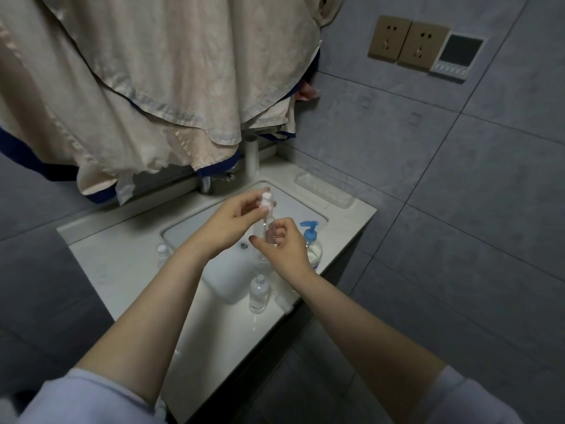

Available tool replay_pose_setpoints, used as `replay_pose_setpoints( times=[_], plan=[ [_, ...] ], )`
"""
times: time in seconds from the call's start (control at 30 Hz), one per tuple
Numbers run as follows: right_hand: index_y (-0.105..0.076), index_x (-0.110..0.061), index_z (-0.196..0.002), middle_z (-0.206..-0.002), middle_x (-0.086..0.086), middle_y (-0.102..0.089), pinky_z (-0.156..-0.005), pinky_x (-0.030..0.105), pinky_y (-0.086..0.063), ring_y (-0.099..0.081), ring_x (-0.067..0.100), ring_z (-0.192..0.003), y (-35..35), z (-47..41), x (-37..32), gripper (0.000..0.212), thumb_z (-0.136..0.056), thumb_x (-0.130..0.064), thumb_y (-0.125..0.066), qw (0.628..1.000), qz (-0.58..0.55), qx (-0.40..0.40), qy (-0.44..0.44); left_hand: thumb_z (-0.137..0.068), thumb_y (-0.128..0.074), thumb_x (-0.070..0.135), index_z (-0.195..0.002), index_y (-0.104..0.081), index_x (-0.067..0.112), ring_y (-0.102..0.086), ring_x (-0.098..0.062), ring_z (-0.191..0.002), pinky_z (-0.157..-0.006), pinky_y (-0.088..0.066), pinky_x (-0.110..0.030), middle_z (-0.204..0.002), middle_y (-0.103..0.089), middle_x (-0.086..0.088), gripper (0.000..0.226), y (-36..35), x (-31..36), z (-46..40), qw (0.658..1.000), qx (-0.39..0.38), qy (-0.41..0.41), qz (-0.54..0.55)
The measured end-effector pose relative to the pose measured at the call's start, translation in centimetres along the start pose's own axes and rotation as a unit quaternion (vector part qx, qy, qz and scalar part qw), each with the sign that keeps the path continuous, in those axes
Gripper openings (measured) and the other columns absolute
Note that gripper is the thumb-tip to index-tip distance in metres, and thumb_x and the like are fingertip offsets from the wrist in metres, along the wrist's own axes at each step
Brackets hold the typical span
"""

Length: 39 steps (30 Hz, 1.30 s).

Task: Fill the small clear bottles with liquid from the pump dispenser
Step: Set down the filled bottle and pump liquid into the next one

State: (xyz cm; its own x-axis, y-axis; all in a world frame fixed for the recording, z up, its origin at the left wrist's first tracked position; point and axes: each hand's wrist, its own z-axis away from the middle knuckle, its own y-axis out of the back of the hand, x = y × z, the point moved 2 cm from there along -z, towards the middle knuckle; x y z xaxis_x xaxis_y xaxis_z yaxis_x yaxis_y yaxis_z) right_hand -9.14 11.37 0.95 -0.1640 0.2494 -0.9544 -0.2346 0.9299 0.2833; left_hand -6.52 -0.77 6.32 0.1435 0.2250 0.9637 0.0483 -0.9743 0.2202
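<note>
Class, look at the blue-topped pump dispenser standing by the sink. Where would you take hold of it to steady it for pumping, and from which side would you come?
Probably grip the pump dispenser round its clear rounded body, below the blue collar, coming from its right, the free side. It stands upright near the counter edge, and the right hand is on its left, so the head stays free to press.

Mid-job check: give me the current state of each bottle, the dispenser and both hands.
Held bottle: upright over the sink, gripped by right hand.
White cap: pinched by left hand, at the bottle's top.
Pump dispenser: standing, untouched.
Front bottle: standing, uncapped.
Left bottle: standing on the counter.
</note>
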Motion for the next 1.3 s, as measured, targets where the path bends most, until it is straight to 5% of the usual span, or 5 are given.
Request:
replay_pose_setpoints(
  times=[0.3, 0.7, 0.87, 1.0, 1.3],
  plan=[
    [-0.050, -0.008, -0.107, -0.094, 0.000, -0.058, -0.081, 0.028, -0.050, -0.057, 0.013, -0.087, 1.2, 0.3, -0.2, 0.045, -0.075, -0.022, -0.079, 1.000, 0.003, 0.010, -0.002, -0.087, -0.061, 0.019, -0.100, -0.064, 0.034, -0.065, -0.016, -0.100, -0.097, -0.048, -0.034, -0.103, -0.070, 0.001, 0.020, -0.5, -0.1, -0.7, 1.000, 0.011, -0.011, -0.015],
    [-0.049, -0.015, -0.101, -0.088, -0.009, -0.053, -0.069, 0.007, -0.043, -0.054, 0.004, -0.082, 2.5, 0.2, 1.1, 0.043, -0.073, -0.022, -0.081, 0.999, 0.004, 0.034, -0.005, -0.076, -0.073, 0.016, -0.092, -0.061, 0.013, -0.057, -0.001, -0.069, -0.067, -0.047, -0.012, -0.079, -0.062, 0.005, 0.020, -0.5, 3.4, -1.7, 0.959, 0.252, -0.120, 0.048],
    [-0.049, -0.016, -0.101, -0.094, -0.003, -0.056, -0.076, 0.014, -0.045, -0.057, 0.011, -0.091, 3.3, -0.3, 1.7, 0.042, -0.074, -0.022, -0.080, 0.999, 0.013, 0.041, -0.014, -0.083, -0.067, 0.016, -0.095, -0.056, 0.009, -0.059, -0.018, -0.078, -0.075, -0.049, -0.034, -0.087, -0.062, -0.009, 0.017, 1.0, 4.2, -1.5, 0.926, 0.339, -0.123, 0.115],
    [-0.049, -0.016, -0.102, -0.096, -0.002, -0.057, -0.083, 0.023, -0.049, -0.059, 0.013, -0.094, 3.8, -0.7, 2.0, 0.042, -0.074, -0.022, -0.080, 0.999, 0.018, 0.042, -0.025, -0.087, -0.063, 0.020, -0.092, -0.054, 0.014, -0.053, -0.002, -0.064, -0.066, -0.047, -0.024, -0.076, -0.057, 0.007, 0.012, 2.4, 4.2, -1.0, 0.888, 0.422, -0.134, 0.127],
    [-0.050, -0.010, -0.105, -0.098, 0.002, -0.057, -0.088, 0.029, -0.050, -0.060, 0.018, -0.097, 3.9, -1.2, 1.6, 0.043, -0.076, -0.019, -0.079, 0.999, -0.022, 0.047, -0.016, -0.081, -0.069, 0.028, -0.121, -0.048, 0.006, -0.059, -0.025, -0.088, -0.081, -0.050, -0.036, -0.098, -0.059, -0.010, 0.051, 2.6, -2.5, -0.8, 0.926, 0.308, 0.138, -0.170]
  ],
)
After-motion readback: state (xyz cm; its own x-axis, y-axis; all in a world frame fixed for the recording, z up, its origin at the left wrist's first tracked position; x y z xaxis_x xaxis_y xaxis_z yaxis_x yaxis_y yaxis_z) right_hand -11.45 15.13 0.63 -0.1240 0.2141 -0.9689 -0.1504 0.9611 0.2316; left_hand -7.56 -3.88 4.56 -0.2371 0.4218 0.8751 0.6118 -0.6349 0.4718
